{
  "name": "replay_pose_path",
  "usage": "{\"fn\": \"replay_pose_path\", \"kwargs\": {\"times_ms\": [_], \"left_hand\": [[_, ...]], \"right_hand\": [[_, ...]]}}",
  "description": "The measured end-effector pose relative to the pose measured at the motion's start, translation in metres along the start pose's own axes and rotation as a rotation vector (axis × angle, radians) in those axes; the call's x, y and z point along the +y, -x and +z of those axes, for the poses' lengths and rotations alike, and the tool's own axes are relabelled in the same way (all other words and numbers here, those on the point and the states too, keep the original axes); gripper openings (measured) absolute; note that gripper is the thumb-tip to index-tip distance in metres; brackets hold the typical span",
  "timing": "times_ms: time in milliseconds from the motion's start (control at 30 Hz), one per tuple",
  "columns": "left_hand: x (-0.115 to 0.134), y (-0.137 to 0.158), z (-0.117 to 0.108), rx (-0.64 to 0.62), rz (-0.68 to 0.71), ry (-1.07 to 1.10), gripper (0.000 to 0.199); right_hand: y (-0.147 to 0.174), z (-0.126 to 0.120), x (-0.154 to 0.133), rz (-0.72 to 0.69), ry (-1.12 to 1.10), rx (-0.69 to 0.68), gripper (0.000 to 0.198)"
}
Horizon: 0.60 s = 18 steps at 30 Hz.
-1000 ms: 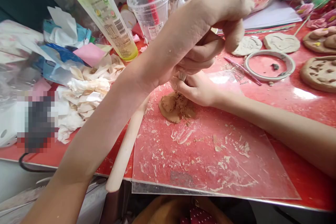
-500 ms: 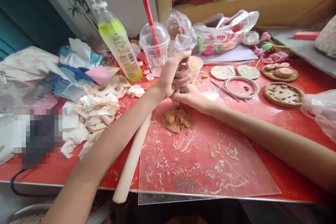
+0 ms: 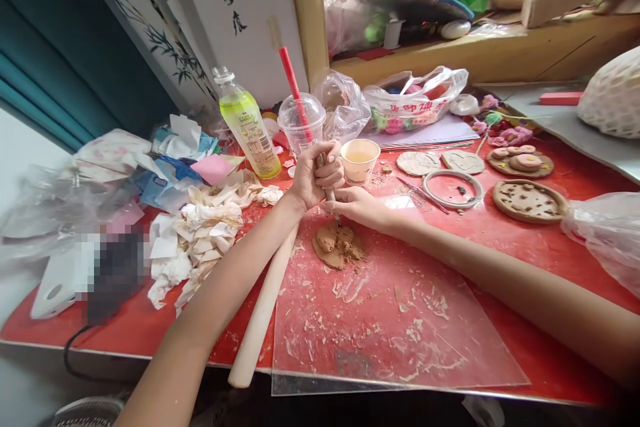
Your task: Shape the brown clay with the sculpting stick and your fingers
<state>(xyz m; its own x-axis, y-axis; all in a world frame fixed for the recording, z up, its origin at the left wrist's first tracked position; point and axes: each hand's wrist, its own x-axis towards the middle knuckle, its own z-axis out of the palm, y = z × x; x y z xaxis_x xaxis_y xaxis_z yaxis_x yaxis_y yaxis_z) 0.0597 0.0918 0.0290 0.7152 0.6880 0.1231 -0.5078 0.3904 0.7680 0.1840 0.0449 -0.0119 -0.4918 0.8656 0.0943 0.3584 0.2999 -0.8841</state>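
Clay (image 3: pixel 331 243) on sheet (image 3: pixel 400 347) | rolling pin (image 3: pixel 263 313) left | paper cup (image 3: pixel 360 163) behind | ring (image 3: pixel 455 205) behind-right

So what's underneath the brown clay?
The brown clay sits on a clear sheet, and the red table shows through the sheet around it. The patch directly beneath the clay is covered, so nothing there can be seen.

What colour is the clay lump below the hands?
The clay lump is brown; the head view shows it best.

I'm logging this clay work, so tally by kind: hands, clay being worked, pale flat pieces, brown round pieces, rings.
Left hand and right hand: 2
Crumbly brown clay mound: 1
Pale flat pieces: 2
Brown round pieces: 2
Pale ring: 1
Total: 8
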Motion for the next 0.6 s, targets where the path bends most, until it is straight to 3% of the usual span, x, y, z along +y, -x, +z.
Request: {"fn": "replay_pose_path", "kwargs": {"times_ms": [333, 600], "left_hand": [[0.0012, -0.0015, -0.0023, 0.12, -0.071, 0.052, 0.038], [0.0023, -0.0035, -0.01, -0.003, -0.076, 0.016, 0.041]], "right_hand": [[-0.0007, 0.0009, 0.0015, -0.009, 0.022, -0.004, 0.029], [-0.0007, 0.0006, 0.003, -0.006, 0.023, -0.014, 0.027]]}}
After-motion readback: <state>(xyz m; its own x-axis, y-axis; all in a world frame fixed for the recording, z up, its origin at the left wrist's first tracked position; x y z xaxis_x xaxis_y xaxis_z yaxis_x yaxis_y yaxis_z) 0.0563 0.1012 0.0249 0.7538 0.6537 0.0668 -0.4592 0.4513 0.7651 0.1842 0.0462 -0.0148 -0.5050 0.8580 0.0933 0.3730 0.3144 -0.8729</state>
